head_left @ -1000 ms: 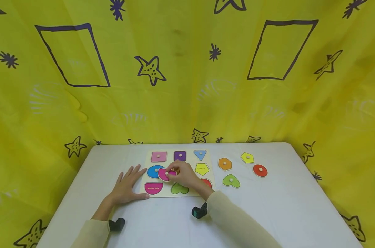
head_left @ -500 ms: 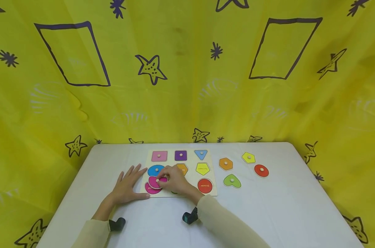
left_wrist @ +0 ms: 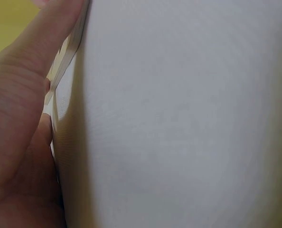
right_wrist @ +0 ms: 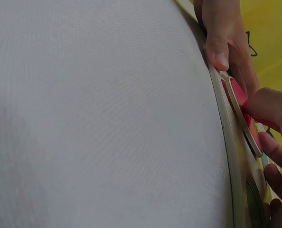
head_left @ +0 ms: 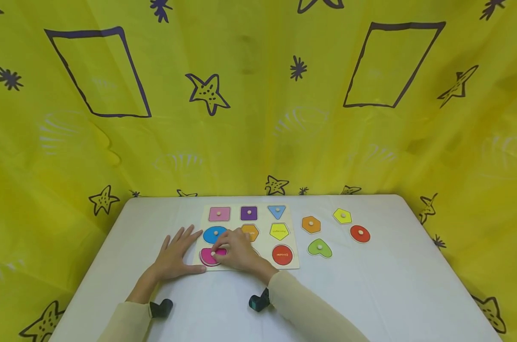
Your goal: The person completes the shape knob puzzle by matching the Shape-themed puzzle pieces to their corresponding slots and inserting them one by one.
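Note:
My right hand [head_left: 239, 249] pinches the small knob of a pink half-round puzzle piece [head_left: 206, 253]. The piece sits over the pink recess at the near left corner of a pale wooden peg puzzle board [head_left: 264, 244]. In the right wrist view, the piece [right_wrist: 238, 93] is slightly tilted and stands proud of the board, offset from the recess. My left hand [head_left: 175, 256] lies with spread fingers along the board's left side, index fingertip and thumb tip at its edge. Its thumb [left_wrist: 22, 90] fills the left of the left wrist view.
Right of the board lie an orange hexagon [head_left: 311, 225], a yellow pentagon [head_left: 339, 214], a red circle [head_left: 361, 236] and a green heart [head_left: 316, 245]. A pink rectangle [head_left: 224, 210], purple square [head_left: 244, 217], blue triangle [head_left: 272, 208] and blue oval [head_left: 208, 236] sit in the board. A yellow curtain [head_left: 241, 147] surrounds the table.
My right hand has carried the pink half-round piece left and toward me, from beside the blue oval to over the pink recess. The left hand has stayed in place.

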Action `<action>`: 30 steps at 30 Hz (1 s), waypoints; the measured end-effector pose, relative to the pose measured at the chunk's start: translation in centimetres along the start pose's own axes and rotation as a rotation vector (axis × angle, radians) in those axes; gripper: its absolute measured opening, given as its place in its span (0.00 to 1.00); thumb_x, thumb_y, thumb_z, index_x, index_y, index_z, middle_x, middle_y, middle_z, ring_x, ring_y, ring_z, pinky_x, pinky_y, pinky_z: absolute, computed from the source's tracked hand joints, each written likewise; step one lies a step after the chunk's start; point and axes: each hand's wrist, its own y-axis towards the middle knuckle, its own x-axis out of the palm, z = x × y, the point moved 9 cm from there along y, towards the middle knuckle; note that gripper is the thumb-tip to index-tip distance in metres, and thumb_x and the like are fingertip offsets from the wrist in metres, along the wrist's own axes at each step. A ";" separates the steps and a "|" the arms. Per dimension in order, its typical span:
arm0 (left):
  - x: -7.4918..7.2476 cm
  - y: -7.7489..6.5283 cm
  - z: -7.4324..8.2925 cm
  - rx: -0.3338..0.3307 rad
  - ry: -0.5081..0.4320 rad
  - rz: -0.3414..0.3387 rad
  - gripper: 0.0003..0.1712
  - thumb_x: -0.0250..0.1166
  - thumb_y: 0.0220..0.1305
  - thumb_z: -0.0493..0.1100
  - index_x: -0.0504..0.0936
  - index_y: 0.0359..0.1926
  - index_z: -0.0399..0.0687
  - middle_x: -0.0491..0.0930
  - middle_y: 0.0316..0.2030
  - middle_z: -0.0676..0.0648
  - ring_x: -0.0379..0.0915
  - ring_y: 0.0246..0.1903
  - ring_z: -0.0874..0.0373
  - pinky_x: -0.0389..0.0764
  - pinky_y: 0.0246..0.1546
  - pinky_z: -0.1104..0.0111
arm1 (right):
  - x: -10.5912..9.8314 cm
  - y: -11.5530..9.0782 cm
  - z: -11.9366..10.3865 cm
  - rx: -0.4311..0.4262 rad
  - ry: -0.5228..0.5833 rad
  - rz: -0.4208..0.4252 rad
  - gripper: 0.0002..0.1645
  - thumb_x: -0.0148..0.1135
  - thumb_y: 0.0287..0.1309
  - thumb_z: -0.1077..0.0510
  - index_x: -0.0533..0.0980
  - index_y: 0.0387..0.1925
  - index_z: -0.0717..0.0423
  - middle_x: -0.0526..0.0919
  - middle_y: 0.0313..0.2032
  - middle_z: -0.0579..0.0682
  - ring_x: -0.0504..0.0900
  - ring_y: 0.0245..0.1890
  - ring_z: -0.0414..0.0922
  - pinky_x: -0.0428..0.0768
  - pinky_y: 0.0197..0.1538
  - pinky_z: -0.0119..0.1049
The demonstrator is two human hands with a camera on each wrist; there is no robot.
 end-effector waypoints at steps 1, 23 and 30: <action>0.0 0.0 0.0 -0.002 -0.001 -0.001 0.62 0.75 0.48 0.71 0.63 0.78 0.50 0.53 0.79 0.35 0.40 0.77 0.30 0.35 0.70 0.28 | 0.0 0.0 -0.1 0.001 -0.003 -0.001 0.06 0.73 0.60 0.47 0.89 0.39 0.36 0.83 0.45 0.36 0.71 0.51 0.39 0.66 0.54 0.40; -0.4 -0.1 0.2 0.010 0.013 0.010 0.61 0.75 0.48 0.71 0.64 0.78 0.50 0.54 0.78 0.35 0.42 0.77 0.30 0.37 0.70 0.27 | 0.0 -0.1 -0.5 0.001 -0.041 -0.005 0.04 0.74 0.60 0.46 0.89 0.37 0.34 0.81 0.48 0.36 0.69 0.51 0.39 0.65 0.52 0.38; -0.4 -0.1 0.4 0.009 0.004 0.007 0.61 0.75 0.48 0.71 0.64 0.78 0.49 0.54 0.78 0.34 0.41 0.77 0.29 0.36 0.69 0.27 | 0.1 -0.2 -0.4 0.002 -0.037 -0.004 0.04 0.74 0.59 0.46 0.89 0.37 0.34 0.81 0.48 0.36 0.70 0.51 0.39 0.66 0.52 0.39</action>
